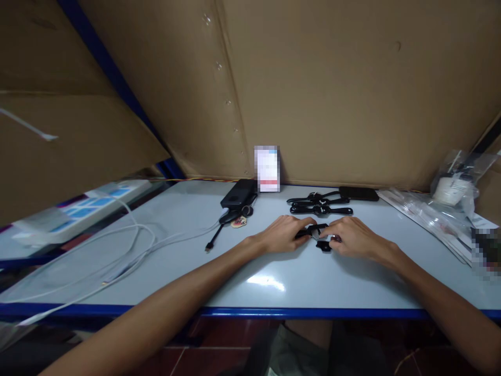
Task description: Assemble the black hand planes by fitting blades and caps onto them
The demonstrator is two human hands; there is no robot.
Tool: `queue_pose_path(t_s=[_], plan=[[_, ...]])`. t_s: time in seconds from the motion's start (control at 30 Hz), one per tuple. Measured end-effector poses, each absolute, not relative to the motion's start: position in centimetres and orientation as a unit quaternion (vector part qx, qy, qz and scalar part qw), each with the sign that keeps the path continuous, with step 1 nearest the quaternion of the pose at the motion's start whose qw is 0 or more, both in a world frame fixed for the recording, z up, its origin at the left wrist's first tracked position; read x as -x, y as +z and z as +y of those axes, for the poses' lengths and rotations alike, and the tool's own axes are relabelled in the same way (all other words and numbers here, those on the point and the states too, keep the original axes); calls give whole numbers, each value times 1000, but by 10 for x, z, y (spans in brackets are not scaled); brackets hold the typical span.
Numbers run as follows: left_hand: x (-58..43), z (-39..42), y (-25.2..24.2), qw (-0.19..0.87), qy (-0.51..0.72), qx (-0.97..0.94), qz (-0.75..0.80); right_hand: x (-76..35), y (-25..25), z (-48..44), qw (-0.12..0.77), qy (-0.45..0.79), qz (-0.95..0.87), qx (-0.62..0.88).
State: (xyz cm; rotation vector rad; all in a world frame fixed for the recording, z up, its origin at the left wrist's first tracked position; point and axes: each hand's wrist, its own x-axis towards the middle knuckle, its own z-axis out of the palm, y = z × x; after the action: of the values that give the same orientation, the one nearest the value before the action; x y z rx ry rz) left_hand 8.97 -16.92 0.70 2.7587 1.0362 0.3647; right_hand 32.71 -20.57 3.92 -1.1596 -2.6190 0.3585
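Over the middle right of the white table, my left hand [285, 234] is closed, its thumb and fingers pinching a black watch strap [301, 233]. My right hand [354, 237] comes in from the other side, fingers bent and closed. A rounded dark reddish end [335, 238] shows by its fingers; what it belongs to is unclear. Between the hands a small silvery piece [315, 235] shows beside a black part. Just below lies a short black strap piece [323, 246], near the right fingertips. Beyond the hands, several black watches [321, 210] with straps lie side by side.
A phone with a lit, blurred screen [267, 169] leans on the cardboard wall. Left of it sit a black power bank [238, 193] and a short USB cable [215, 237]. White cables [152, 240] loop toward a power strip [94, 209]. Plastic bags [426, 214] lie right; a black phone-like slab [358, 194] lies behind.
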Motion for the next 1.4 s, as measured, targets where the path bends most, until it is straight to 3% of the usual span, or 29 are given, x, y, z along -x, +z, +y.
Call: queue_pose_path(t_s=[0.37, 0.9, 1.1, 1.3, 1.4], plan=[[-87, -167, 7, 133, 139, -911, 365, -331, 42, -202, 150, 91, -899, 402], [-84, -160, 2, 126, 144, -910, 369, -326, 48, -209, 81, 118, -899, 414], [-76, -156, 4, 83, 146, -902, 397, -328, 41, -203, 107, 116, -895, 416], [-74, -165, 3, -52, 185, -929, 315, -333, 41, -195, 293, 12, -855, 428], [-78, -175, 7, -120, 251, -928, 248, -329, 40, -198, 256, -75, -879, 395]])
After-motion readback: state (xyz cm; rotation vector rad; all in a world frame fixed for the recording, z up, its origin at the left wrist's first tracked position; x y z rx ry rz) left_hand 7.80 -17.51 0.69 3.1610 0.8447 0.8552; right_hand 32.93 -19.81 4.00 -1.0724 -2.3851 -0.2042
